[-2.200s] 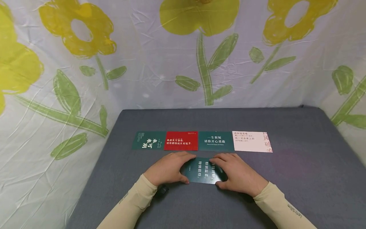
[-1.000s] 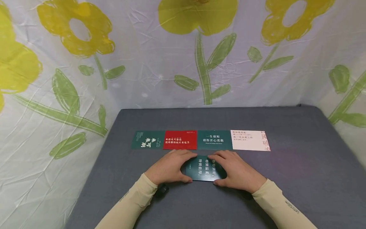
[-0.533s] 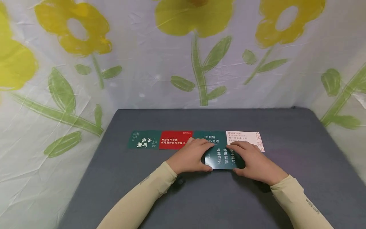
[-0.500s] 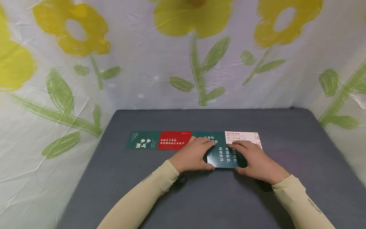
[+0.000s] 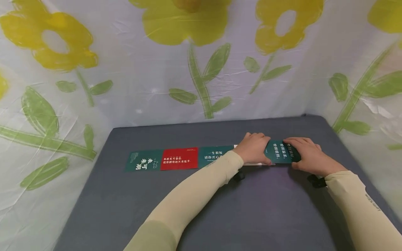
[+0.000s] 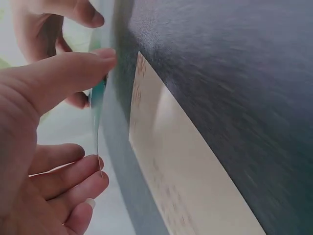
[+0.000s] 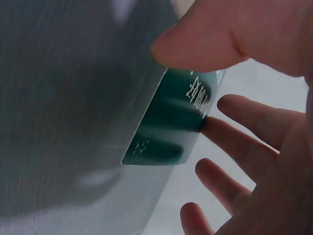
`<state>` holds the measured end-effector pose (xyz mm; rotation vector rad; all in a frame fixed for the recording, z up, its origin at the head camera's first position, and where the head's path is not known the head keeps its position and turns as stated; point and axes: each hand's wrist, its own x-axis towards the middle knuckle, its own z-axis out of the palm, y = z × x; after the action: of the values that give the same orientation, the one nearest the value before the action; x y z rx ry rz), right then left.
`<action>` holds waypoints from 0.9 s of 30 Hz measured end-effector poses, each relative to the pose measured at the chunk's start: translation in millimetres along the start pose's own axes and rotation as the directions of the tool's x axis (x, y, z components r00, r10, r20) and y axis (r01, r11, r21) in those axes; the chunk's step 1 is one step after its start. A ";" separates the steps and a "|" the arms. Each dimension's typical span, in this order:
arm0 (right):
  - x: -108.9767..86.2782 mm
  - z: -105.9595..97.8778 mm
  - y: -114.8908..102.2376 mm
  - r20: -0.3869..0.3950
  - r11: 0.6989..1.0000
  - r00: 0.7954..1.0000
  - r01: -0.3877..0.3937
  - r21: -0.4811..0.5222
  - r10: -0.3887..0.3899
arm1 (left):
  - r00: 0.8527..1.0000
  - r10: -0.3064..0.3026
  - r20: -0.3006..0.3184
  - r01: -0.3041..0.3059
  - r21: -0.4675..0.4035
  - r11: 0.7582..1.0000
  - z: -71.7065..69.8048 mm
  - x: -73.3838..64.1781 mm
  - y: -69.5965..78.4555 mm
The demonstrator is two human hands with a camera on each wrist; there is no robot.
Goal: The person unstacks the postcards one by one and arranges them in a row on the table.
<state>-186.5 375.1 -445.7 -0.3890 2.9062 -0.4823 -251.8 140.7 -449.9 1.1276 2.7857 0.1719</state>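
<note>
A dark green postcard with white lettering is held between my two hands at the right end of a row of cards. My left hand grips its left end by the long edges, thumb on the near edge and fingers on the far one. My right hand pinches its right end the same way. In the left wrist view the postcard is edge-on and above the table, beside a pale pink card lying flat. My left hand mostly hides that pale card in the head view.
Left of it lie a green card, a red card and another green card in a row. Grey cloth covers the table. Behind it hangs a flower-printed curtain. Black straps show at the wrists.
Both hands have carried the green postcard from in front of the row, rightward and away from me, to beyond the pale card. The view has turned rightward. The row itself has stayed put.
</note>
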 end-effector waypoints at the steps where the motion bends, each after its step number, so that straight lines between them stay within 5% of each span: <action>1: 1.1 -1.8 3.9 0.008 1.000 1.000 -0.009 0.000 0.009 | 1.000 -0.002 0.007 0.002 -0.001 1.000 0.3 5.2 2.1; 8: 4.1 -2.3 21.3 0.072 0.998 0.997 -0.045 0.053 0.041 | 0.998 -0.038 0.055 0.040 -0.026 0.999 7.1 19.6 9.8; 23: 7.1 1.9 30.7 0.107 0.997 0.993 -0.051 0.058 0.044 | 0.999 -0.036 0.038 0.038 -0.046 0.998 23.8 20.8 10.2; 27: 3.5 8.8 26.9 0.064 0.996 0.997 -0.044 0.072 0.040 | 0.999 -0.029 0.023 0.031 -0.106 0.994 26.4 10.0 3.5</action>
<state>-194.1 396.2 -463.4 -0.3254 2.8210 -0.5588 -252.2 151.7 -476.1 1.0560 2.7367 0.2991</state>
